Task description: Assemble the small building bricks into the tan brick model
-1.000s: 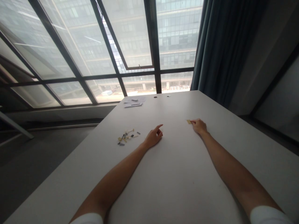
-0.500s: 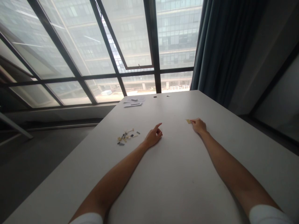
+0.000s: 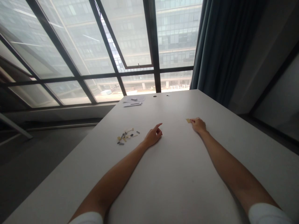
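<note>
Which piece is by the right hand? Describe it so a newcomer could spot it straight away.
On the long white table below the window, find the right hand. A small flat tan piece lies on the tabletop at its fingertips. It sits alone, while the other small pieces form a scattered cluster to the left of the left hand.

The tan piece (image 3: 188, 120) at the fingertips of the right hand (image 3: 199, 125) is too small to identify, and whether the grip pinches it or only touches it cannot be told. The loose pieces (image 3: 127, 136) near the left hand (image 3: 153, 137) are too small to tell apart. The bottom edge cuts off the surface (image 3: 173, 174).
</note>
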Motion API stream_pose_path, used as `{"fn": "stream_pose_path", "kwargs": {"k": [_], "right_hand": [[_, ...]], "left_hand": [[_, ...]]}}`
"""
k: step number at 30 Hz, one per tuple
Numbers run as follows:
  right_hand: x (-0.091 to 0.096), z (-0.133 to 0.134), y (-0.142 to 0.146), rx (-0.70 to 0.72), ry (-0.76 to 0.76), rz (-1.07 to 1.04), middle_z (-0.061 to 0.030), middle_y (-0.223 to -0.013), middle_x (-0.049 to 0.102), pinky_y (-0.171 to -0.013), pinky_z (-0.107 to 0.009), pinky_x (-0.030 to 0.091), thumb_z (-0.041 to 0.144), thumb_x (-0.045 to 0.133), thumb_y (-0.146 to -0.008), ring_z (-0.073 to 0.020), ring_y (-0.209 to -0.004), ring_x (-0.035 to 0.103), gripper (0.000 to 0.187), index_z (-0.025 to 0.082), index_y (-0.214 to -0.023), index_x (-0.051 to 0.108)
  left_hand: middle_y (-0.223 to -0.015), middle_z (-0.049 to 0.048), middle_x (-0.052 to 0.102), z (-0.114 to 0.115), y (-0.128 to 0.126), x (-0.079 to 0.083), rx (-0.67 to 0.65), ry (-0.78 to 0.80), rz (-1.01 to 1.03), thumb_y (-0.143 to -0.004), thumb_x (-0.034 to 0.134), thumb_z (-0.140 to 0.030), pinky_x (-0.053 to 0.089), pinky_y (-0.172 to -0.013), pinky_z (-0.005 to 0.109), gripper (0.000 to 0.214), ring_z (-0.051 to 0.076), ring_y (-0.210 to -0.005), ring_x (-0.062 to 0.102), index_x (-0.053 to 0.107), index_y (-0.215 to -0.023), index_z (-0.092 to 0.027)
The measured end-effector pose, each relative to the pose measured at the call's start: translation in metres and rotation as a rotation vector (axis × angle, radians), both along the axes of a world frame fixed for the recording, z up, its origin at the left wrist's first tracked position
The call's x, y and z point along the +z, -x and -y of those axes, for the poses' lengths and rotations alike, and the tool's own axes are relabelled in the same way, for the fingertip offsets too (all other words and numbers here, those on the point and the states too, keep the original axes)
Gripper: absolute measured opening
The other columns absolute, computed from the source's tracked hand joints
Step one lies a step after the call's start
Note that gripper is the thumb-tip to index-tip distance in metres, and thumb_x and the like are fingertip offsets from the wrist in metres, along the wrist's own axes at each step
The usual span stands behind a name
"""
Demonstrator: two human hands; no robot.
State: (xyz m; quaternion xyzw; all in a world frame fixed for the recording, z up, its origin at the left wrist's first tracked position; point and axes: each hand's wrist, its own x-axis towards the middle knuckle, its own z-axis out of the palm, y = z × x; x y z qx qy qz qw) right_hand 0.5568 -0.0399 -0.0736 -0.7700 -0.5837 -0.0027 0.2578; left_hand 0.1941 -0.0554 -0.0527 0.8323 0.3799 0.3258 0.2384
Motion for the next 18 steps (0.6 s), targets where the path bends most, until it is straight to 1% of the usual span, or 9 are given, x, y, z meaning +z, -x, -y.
{"fn": "stream_pose_path", "kwargs": {"k": [3, 6, 10, 14, 18], "right_hand": [[0.000, -0.001, 0.001, 0.013, -0.029, -0.006, -0.0078, -0.114, 0.068, -0.090, -0.031, 0.045, 0.028, 0.053, -0.099, -0.0230, -0.104, 0.061, 0.031, 0.027, -0.119, 0.076], [0.000, -0.001, 0.006, 0.048, -0.097, 0.018, -0.0078, -0.112, 0.068, -0.092, -0.031, 0.044, 0.022, 0.053, -0.097, -0.0239, -0.106, 0.057, 0.031, 0.025, -0.117, 0.077], [0.001, 0.000, 0.013, 0.105, -0.154, 0.053, -0.0079, -0.114, 0.065, -0.094, -0.034, 0.043, 0.027, 0.055, -0.096, -0.0258, -0.108, 0.052, 0.028, 0.027, -0.111, 0.079], [0.001, 0.001, 0.015, 0.127, -0.157, 0.081, -0.0069, -0.120, 0.063, -0.095, -0.036, 0.043, 0.031, 0.056, -0.096, -0.0269, -0.110, 0.049, 0.027, 0.031, -0.110, 0.079], [0.000, 0.000, 0.014, 0.134, -0.112, 0.106, -0.0058, -0.126, 0.060, -0.097, -0.038, 0.043, 0.031, 0.057, -0.096, -0.0275, -0.114, 0.047, 0.026, 0.033, -0.110, 0.079]], "left_hand": [[-0.081, -0.0028, 0.069, 0.000, -0.001, 0.000, 0.011, 0.005, -0.009, -0.087, 0.053, -0.018, 0.047, -0.072, 0.023, 0.063, 0.011, -0.069, 0.059, 0.042, -0.148, -0.023], [-0.082, -0.0026, 0.069, 0.000, -0.001, 0.000, 0.015, 0.007, -0.009, -0.087, 0.054, -0.018, 0.047, -0.072, 0.023, 0.063, 0.011, -0.069, 0.058, 0.043, -0.148, -0.022], [-0.082, -0.0028, 0.069, 0.000, 0.000, 0.000, 0.009, 0.003, -0.009, -0.087, 0.054, -0.018, 0.047, -0.071, 0.023, 0.063, 0.011, -0.068, 0.058, 0.043, -0.148, -0.023], [-0.082, -0.0028, 0.069, -0.001, 0.000, -0.001, 0.008, -0.003, -0.012, -0.087, 0.054, -0.018, 0.047, -0.071, 0.023, 0.062, 0.011, -0.068, 0.058, 0.044, -0.148, -0.023], [-0.082, -0.0024, 0.069, -0.001, 0.000, -0.001, 0.006, -0.004, -0.014, -0.087, 0.054, -0.019, 0.047, -0.071, 0.023, 0.061, 0.011, -0.069, 0.058, 0.044, -0.148, -0.023]]}}
